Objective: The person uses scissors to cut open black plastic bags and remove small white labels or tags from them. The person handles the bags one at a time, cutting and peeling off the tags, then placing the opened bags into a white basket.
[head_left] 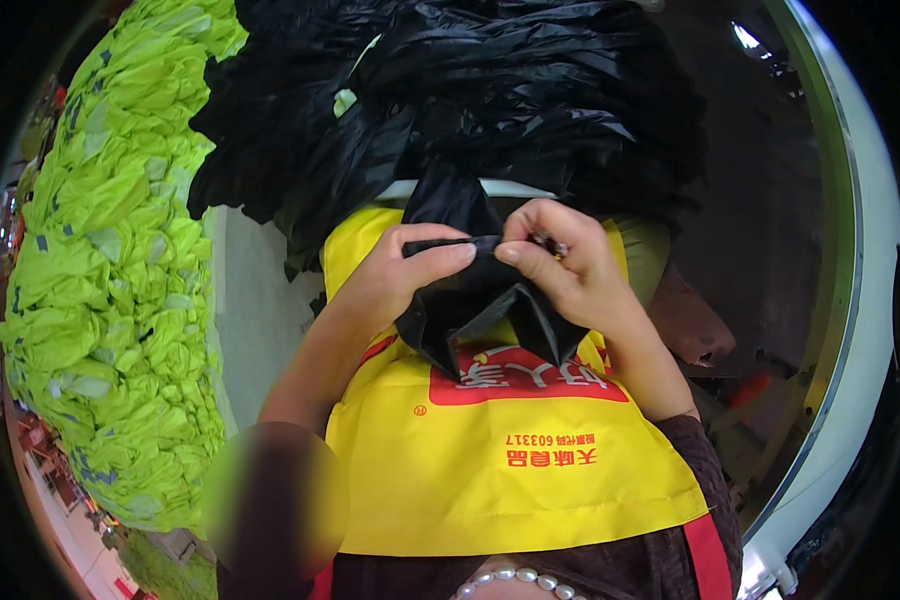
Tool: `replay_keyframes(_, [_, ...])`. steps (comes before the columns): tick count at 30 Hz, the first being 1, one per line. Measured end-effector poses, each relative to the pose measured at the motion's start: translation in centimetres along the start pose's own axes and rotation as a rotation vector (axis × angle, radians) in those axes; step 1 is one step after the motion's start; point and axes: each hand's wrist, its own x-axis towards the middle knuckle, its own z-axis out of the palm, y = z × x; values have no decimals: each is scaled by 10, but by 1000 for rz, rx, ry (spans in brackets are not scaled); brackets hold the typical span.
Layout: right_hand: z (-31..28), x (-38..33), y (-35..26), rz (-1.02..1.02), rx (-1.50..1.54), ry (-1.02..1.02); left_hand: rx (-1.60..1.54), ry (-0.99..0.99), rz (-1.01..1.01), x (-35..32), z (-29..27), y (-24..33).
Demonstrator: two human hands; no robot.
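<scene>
In front of my chest, a piece of black fabric (492, 300) is stretched between my two hands, its lower end hanging in folded points over my yellow apron (450, 490). The thumb and fingers of my left hand (395, 270) pinch its upper edge. Close beside it, my right hand (567, 262) pinches the same edge, the two thumbs a little apart. Something small and dark shows among the right fingers; I cannot make out what it is. Above the hands, the fabric runs up toward a large heap of black fabric (470, 90).
A tall pile of bright yellow-green fabric pieces (120, 270) fills the left side, next to a pale grey surface (260, 320). Pale green scraps (344, 102) lie on the black heap. A curved pale edge (875, 200) runs down the right, beside a dark area.
</scene>
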Motion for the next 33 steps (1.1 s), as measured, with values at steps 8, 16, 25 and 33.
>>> replay_keyframes(8, [-22, -28, 0, 96, 174, -12, -101, -279, -12, 5, 20, 0])
replay_keyframes(16, [-50, -51, -2, 272, 414, 71, -125, -293, -133, 11, 32, 4])
replay_keyframes(25, [-68, -59, 5, -132, -520, -84, -182, -282, -176, 12, 40, 6])
replay_keyframes(33, [-65, -57, 10, -278, -675, -97, -191, -255, -207, 13, 43, 3])
